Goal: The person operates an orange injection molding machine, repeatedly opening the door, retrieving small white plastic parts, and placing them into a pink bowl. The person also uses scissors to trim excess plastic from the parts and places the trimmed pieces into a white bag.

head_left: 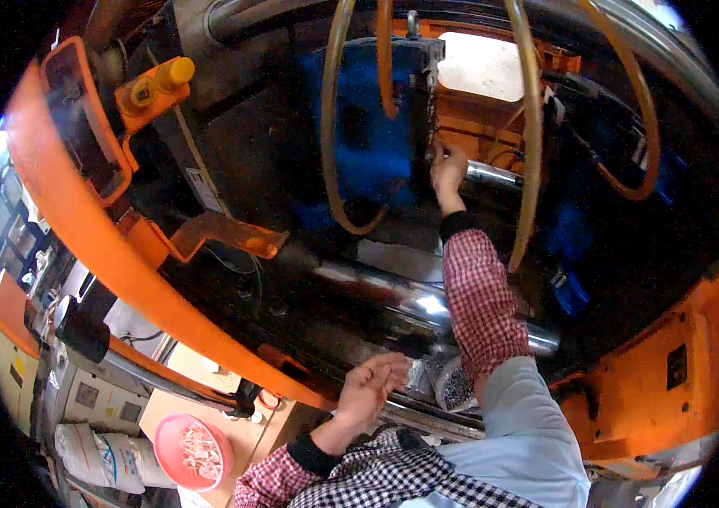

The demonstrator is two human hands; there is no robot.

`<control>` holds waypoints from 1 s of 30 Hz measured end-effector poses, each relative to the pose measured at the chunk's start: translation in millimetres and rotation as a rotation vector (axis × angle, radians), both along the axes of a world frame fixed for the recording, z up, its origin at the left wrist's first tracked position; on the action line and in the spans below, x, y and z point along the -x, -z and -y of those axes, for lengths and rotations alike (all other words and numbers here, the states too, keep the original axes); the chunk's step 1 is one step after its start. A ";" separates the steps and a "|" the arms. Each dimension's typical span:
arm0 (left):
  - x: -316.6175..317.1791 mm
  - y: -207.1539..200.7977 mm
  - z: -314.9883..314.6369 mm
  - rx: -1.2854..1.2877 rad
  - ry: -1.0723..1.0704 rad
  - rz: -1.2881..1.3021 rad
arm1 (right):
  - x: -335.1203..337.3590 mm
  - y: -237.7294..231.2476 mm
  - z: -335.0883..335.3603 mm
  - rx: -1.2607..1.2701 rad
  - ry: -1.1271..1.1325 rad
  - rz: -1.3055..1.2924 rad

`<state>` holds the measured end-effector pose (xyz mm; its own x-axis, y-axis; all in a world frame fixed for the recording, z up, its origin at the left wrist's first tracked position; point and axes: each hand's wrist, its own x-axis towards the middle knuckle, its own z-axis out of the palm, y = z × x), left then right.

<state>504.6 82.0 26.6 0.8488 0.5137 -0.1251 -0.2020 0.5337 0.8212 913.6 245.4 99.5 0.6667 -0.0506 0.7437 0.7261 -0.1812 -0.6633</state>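
Observation:
My right arm, in a red checked sleeve, reaches far into an orange-framed machine. At its end my right hand (pixel 448 172) is closed, fingertips pressed against the dark right-hand face of a blue metal block (pixel 368 127). What the fingers pinch, if anything, is too small to make out. Low in front of my body, my left hand (pixel 368 388) is half spread and holds nothing that I can see. Just right of it is a clear plastic bag or tub of small grey pieces (pixel 454 389), partly covered by my right arm.
Yellowish hoses (pixel 532 127) hang around my reaching arm. Below it runs a shiny metal bar (pixel 393 292). An orange frame (pixel 122 254) with a yellow knob (pixel 176 72) curves along the left. A pink basin (pixel 175 449) of small pale parts stands on a table, near white sacks (pixel 88 453).

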 end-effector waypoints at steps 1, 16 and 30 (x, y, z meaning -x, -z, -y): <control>8.1 0.3 -0.8 -0.009 -0.019 -0.024 | 9.1 -4.0 -18.8 -0.046 -0.024 0.004; 18.5 4.2 -6.9 0.047 -0.150 -0.064 | 24.8 -13.5 -45.0 0.113 -0.059 0.161; 10.9 -0.6 -20.7 0.122 -0.302 -0.124 | 200.6 -23.7 124.7 0.604 -0.898 0.122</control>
